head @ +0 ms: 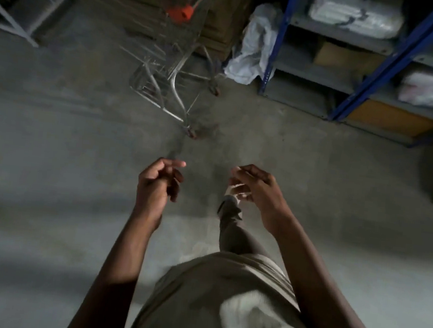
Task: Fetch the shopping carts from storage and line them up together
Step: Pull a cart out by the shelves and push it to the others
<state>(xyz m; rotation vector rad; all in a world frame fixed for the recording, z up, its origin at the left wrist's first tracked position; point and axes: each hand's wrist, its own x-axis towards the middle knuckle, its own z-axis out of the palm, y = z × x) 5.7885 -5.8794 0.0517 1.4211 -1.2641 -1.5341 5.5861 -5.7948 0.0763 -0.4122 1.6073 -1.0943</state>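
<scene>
A wire shopping cart (165,78) with an orange handle end (180,13) stands ahead of me on the concrete floor, blurred by motion, its near wheel by the floor's middle. Part of another metal frame (14,19) with an orange bit shows at the far left. My left hand (158,181) and my right hand (254,189) hang in front of my body with loosely curled fingers, holding nothing, well short of the cart.
Blue metal shelving (358,72) with white wrapped bundles and cardboard boxes fills the right side. A white plastic bag (254,47) slumps by its left post. Brown stacked cardboard (226,10) stands behind the cart. My leg (230,226) steps forward on the floor.
</scene>
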